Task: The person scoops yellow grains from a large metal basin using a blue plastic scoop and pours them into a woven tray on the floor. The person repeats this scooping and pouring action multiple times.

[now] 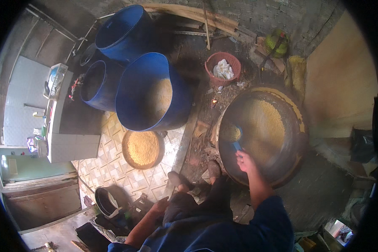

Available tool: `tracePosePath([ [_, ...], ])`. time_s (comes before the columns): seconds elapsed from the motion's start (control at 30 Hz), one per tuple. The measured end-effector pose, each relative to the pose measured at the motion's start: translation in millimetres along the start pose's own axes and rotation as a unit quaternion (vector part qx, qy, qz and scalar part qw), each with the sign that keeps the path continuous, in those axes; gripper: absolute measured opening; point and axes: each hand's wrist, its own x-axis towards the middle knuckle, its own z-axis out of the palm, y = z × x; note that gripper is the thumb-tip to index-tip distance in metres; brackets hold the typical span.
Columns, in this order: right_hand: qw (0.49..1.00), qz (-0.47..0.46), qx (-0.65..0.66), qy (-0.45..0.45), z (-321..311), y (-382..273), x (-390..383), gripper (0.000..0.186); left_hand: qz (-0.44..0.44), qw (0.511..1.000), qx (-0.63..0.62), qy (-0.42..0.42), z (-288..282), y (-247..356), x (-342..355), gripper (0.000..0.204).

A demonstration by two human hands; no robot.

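Observation:
My right hand is closed round the handle of a blue scoop. The scoop's bowl, holding pale yellow grains, hangs over the left side of a large round dark pan. Inside the pan, a mass of yellow grains or beans lies toward the far and right side, under a hazy look. My left hand is low beside my left thigh, away from the pan. It appears to hold nothing, but its fingers are too dim to make out.
A tall blue barrel has pale grains inside; two more blue barrels stand behind it. A round tray of yellow grains sits on the tiles. Beyond the pan are a red basket with white cloth and a green gas cylinder.

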Motion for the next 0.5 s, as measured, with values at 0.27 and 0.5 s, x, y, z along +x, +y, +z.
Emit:
tracePosePath([
  [0.27, 0.995, -0.089, 0.026, -0.028, 51.2, -15.0, -107.0, 0.023, 0.089, 0.961, 0.260, -0.038, -11.0, -41.0, -0.1, 0.033],
  [0.5, 0.986, -0.159, 0.024, -0.040, 85.5, -12.8, -185.3, 0.019, 0.065, 0.948, 0.308, -0.039, -3.5, -66.3, -0.6, 0.028],
])
